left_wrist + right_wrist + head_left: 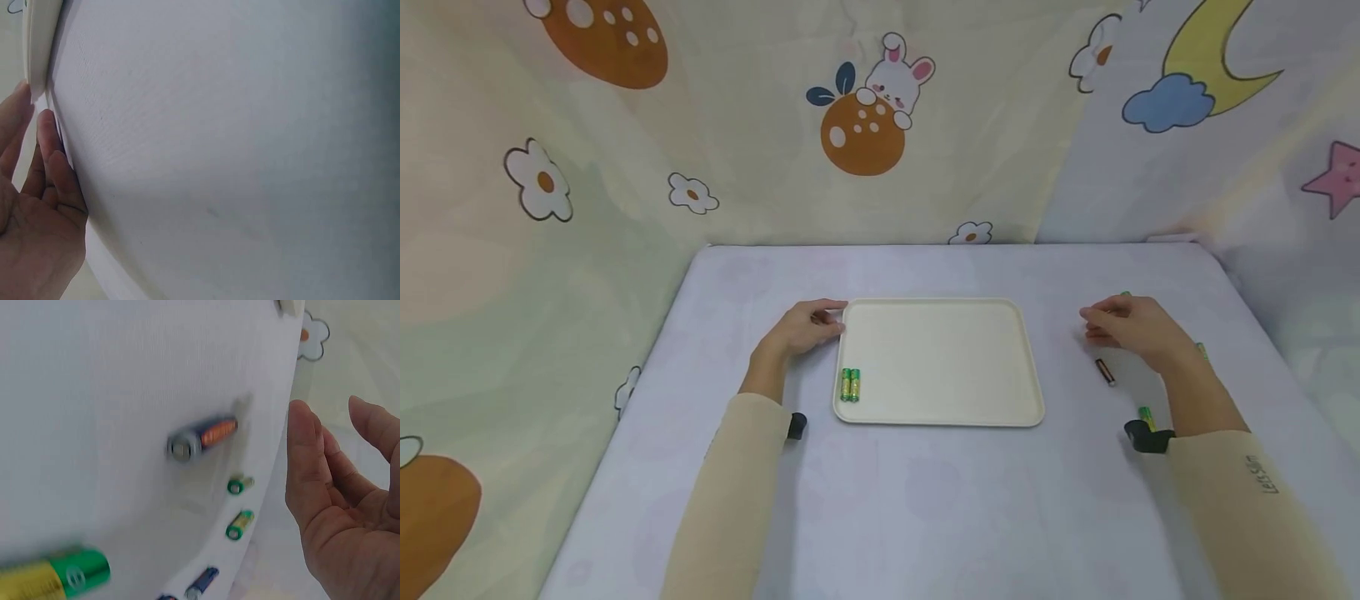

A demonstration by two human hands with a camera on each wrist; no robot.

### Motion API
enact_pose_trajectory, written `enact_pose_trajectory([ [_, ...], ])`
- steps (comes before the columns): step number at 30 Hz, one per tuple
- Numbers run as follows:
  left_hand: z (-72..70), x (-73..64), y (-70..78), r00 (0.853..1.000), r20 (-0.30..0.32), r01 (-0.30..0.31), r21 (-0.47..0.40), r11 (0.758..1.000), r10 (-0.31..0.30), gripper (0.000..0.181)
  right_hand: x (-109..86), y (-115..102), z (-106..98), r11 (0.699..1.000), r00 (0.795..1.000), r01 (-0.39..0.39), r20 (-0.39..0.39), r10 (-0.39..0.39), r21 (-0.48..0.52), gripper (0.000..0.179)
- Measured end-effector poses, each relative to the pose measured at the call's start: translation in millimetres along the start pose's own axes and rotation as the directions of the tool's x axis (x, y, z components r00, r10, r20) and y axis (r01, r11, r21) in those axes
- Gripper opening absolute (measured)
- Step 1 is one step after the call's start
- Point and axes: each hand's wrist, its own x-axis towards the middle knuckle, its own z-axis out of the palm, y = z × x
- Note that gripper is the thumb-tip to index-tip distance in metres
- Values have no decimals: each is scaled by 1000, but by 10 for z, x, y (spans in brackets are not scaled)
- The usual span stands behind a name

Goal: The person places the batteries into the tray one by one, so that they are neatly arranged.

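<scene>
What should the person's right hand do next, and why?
Probably the right hand should pinch a loose green-and-yellow battery: in the wrist view its thumb and fingers are apart with nothing visible between them, that battery lies off the tray, and two similar batteries already lie side by side on the tray.

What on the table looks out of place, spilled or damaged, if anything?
I see no spill or damage. Only the dark batteries and loose green batteries look untidy: they lie scattered at different angles on the right of the table, while two green batteries sit neatly side by side on the tray.
</scene>
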Motion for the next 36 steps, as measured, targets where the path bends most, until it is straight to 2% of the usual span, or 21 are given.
enact_pose_trajectory([
  [9,-7,-4,-2,1000,-6,-4,-4,1000,4,47,28,232,-327,998,999,-46,-6,46,38,89],
  [18,-1,-8,-9,1000,-4,5,-11,1000,-5,47,159,354,-495,990,980,-115,-173,99,-83,89],
  [25,3,-15,-30,1000,-9,-19,-3,1000,19,47,293,404,-550,974,963,-195,-211,167,-116,87],
  [31,-15,-27,-23,1000,-3,-19,6,1000,19,46,377,396,-515,963,954,-250,-195,228,-99,83],
  [36,-27,-27,-21,1000,-5,-15,13,1000,15,46,437,366,-466,943,941,-308,-186,283,-125,78],
])
